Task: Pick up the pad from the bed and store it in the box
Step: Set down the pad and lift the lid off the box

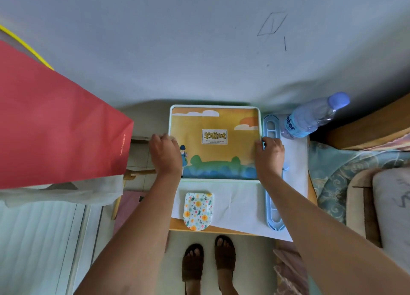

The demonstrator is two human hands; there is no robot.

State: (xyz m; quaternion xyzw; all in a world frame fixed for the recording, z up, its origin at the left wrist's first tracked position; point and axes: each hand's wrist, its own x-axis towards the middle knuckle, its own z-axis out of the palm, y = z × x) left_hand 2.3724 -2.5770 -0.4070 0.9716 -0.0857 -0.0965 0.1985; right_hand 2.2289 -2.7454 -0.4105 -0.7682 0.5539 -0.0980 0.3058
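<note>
A flat box (221,155) with a pale green rim and an orange and blue cartoon lid lies on a small table, against the wall. My left hand (165,152) grips its left edge and my right hand (269,155) grips its right edge. The lid looks closed. A small floral pad (197,210), white with yellow flowers, lies on a white cloth (239,203) just in front of the box, near the table's front edge. Neither hand touches the pad.
A big red paper bag (55,126) stands at the left. A water bottle (310,119) lies at the table's back right, beside a long blue plastic frame (271,183). The bed with a patterned cover (332,175) is at the right. My sandalled feet (208,263) stand below the table.
</note>
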